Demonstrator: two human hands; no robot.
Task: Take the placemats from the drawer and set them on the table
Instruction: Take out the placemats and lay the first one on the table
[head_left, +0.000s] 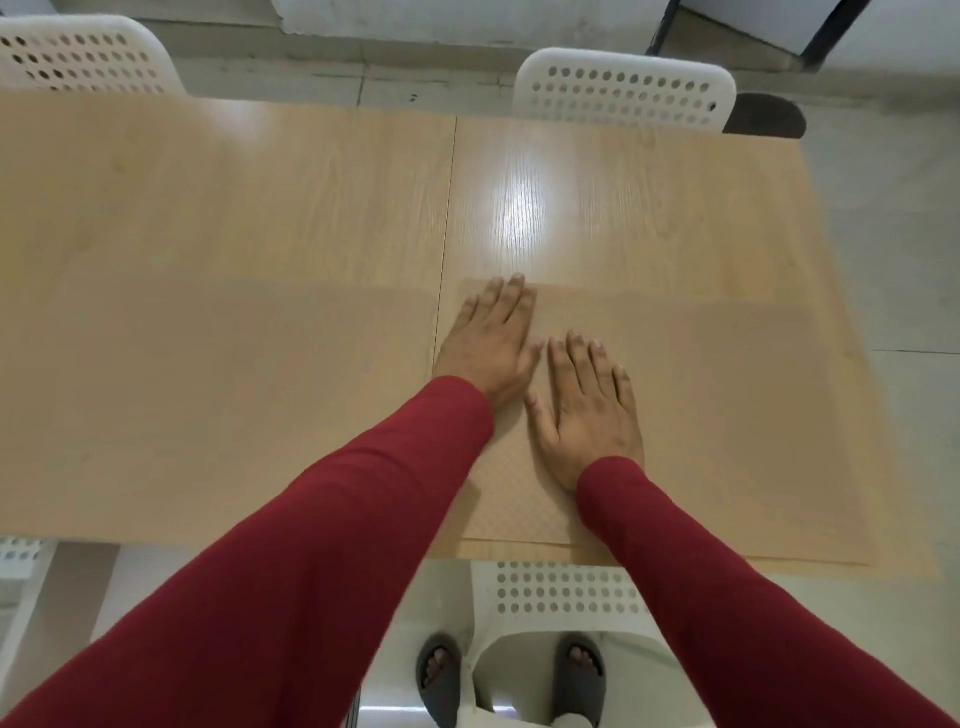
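A tan woven placemat (727, 415) lies flat on the light wooden table (234, 312), near its front right corner. My left hand (491, 348) rests palm down on the mat's left part, fingers spread toward its far left corner. Just to its right, my right hand (587, 410) presses flat on the same mat with fingers apart. Neither hand holds anything. Both arms wear red sleeves. No drawer is in view.
White perforated chairs stand at the far side (623, 91), the far left (78, 54) and tucked in below me (561, 592). A seam runs down the tabletop just left of the mat. My feet in dark slippers are on the floor beneath.
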